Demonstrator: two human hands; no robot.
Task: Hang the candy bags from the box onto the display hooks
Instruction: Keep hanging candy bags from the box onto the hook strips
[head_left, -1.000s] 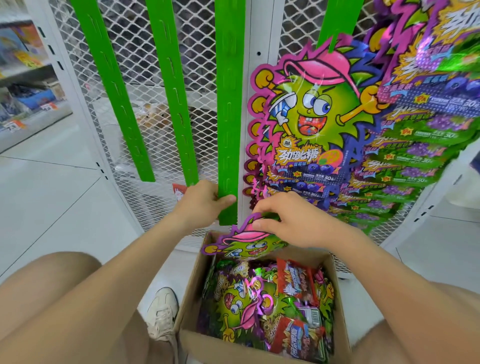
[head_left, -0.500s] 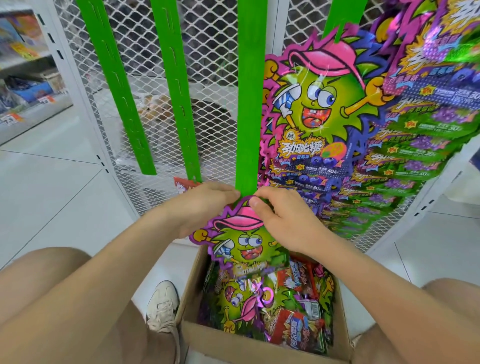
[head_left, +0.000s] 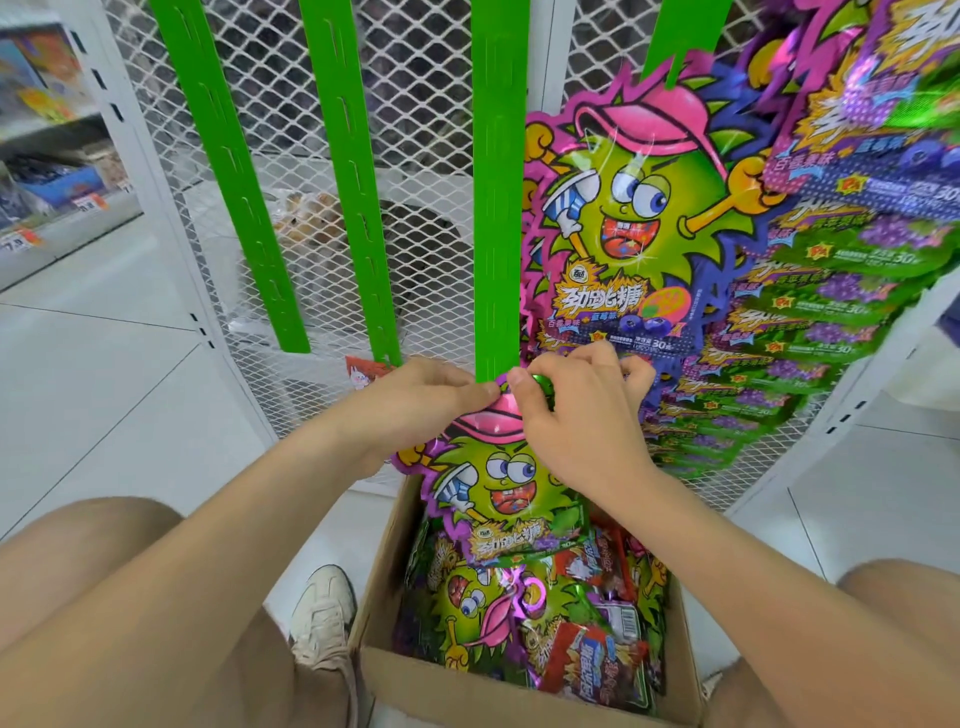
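At your far left stands a store shelf (head_left: 47, 156) with price tags along its edge, blurred. Next to it the white mesh panel (head_left: 270, 130) carries green hanging strips. The first green strip (head_left: 234, 182) and the second green strip (head_left: 353, 182) hang bare and slant down toward the floor. A small red tag (head_left: 363, 371) shows just beside the lower end of the second one.

Your left hand (head_left: 415, 400) is at the bottom end of the third green strip (head_left: 496, 208). Its fingers are curled, and the thumb tip pinches the top edge of the candy bag (head_left: 498, 493). Below your left forearm, a white shoe (head_left: 322, 613) rests on the floor, just beside the box (head_left: 395, 665).

The candy bag hangs upright between your two hands. Its pink cap touches the foot of the third strip and its lower edge dips into the open top of the box. Whether its hole has caught on a hook, you cannot tell; your fingers cover that spot. More bags in the box (head_left: 519, 613) lie flat in a loose pile, green and red wrappers mixed.

Your right hand (head_left: 576, 415) grips the same bag's top from the other side, thumb in front and fingers curled behind.

To the right, the hung bags (head_left: 623, 208) overlap in a thick cascade below the fourth green strip (head_left: 680, 36) and run on to the edge of view.
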